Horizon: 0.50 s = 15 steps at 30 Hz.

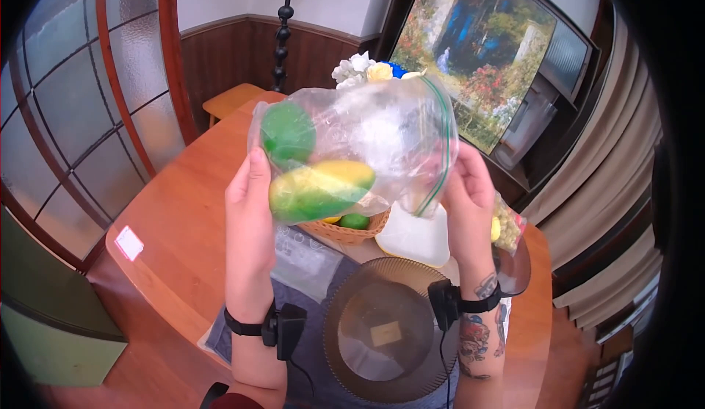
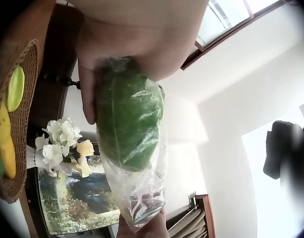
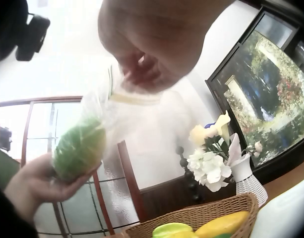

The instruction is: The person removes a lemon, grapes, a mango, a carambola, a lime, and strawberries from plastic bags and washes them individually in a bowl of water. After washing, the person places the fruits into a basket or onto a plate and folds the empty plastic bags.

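A clear zip bag (image 1: 389, 126) is held up above the table, lying sideways between both hands. Inside its left end are a green fruit (image 1: 288, 131) and a yellow-green mango (image 1: 323, 189). The left hand (image 1: 251, 207) grips the bag's bottom end, thumb on the near face, other fingers behind it. At the green zip edge, the right hand (image 1: 470, 189) pinches the bag with curled fingers. In the left wrist view the green fruit (image 2: 129, 119) hangs in the plastic under the left palm. The right wrist view shows the right hand (image 3: 152, 54) at the zip edge.
Below the bag stand a wicker basket (image 1: 345, 231) with fruit, a white tray (image 1: 415, 236) and a ribbed brown glass plate (image 1: 341, 335) on a dark cloth. A flat plastic bag (image 1: 302, 262) lies left of the plate. White flowers (image 3: 209, 168) stand behind; a bag of grapes (image 1: 507, 225) is at right.
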### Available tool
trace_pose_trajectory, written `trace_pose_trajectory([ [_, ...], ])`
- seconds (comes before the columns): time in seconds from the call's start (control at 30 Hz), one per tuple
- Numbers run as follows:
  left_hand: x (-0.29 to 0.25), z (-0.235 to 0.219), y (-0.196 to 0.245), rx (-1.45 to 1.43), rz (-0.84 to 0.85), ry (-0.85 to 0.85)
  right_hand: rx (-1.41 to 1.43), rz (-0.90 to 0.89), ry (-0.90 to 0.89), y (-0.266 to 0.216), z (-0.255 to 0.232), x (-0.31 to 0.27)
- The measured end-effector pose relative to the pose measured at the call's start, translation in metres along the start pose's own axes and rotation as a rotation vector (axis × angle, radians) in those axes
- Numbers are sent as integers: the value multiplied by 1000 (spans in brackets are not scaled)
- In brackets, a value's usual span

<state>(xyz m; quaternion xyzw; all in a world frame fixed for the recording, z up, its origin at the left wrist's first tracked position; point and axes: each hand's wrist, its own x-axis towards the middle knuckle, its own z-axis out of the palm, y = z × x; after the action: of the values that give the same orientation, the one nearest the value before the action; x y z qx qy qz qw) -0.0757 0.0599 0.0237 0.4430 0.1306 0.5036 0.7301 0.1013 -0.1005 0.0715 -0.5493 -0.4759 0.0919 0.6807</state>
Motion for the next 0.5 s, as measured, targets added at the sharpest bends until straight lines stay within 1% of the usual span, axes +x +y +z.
trace_pose_trajectory([
  [0.03, 1, -1, 0, -2, 1, -1, 75, 33, -13, 2, 2, 0],
  [0.07, 1, -2, 0, 11, -1, -10, 74, 32, -13, -2, -2, 1],
  [0.13, 1, -4, 0, 23, -2, -18, 128, 394, -329, -14, -14, 1],
  [0.17, 0, -4, 0, 56, -6, -27, 89, 422, -369, -11, -13, 2],
  [0.2, 0, -4, 1, 89, -10, -37, 87, 422, -370, -13, -8, 0],
  [0.27, -2, 0, 2, 129, -17, -31, -16, 414, -350, -18, 4, -3],
  [0.3, -3, 2, 2, 169, -29, -24, -81, 359, -353, -13, 5, -3],
  [0.33, -4, 3, 2, 168, -27, -23, -83, 357, -355, -8, 4, -2],
  [0.4, -4, 4, 3, 108, -45, -100, -130, 387, -457, 0, 2, 1],
  [0.43, -4, 5, 3, 108, -44, -100, -131, 386, -458, 1, 6, 0],
  [0.5, -5, 5, 4, 169, -75, -139, -155, 297, -439, 4, 16, -2],
])
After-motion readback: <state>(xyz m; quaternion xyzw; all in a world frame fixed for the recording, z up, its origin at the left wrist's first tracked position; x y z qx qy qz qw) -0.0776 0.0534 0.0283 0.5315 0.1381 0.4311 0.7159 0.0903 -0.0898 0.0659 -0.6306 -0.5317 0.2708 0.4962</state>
